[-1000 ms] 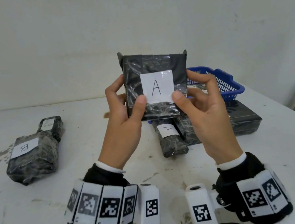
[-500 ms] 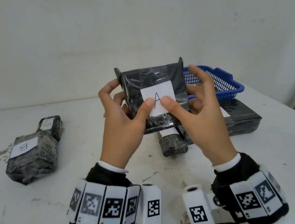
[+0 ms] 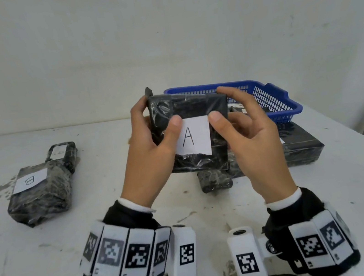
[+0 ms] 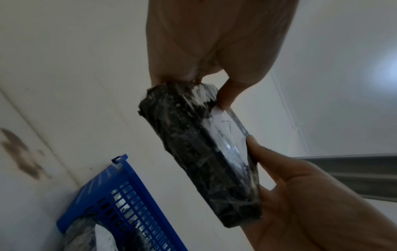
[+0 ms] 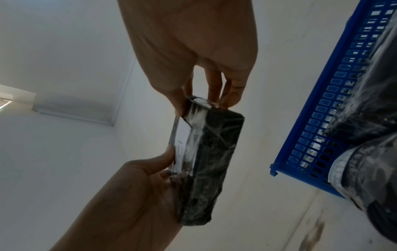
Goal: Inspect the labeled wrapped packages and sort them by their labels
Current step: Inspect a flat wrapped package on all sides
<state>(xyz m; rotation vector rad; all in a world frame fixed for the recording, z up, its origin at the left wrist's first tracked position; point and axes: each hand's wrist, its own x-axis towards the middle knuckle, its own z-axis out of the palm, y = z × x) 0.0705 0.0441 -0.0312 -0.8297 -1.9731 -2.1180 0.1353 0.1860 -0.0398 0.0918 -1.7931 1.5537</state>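
At far left the B package (image 3: pixel 37 191) lies on the table (image 3: pixel 30 271), a smaller package (image 3: pixel 61 152) touching its far end. In the middle, the left hand (image 3: pixel 147 153) and right hand (image 3: pixel 252 140) pinch the A package (image 3: pixel 191 121) between thumbs and fingers, held above the table, label up. Behind it sits the basket (image 3: pixel 273 98), with more packages (image 3: pixel 298 147) at right.

far package (image 3: pixel 61 151) label unreadable, basket (image 3: pixel 273 98) contents obscured
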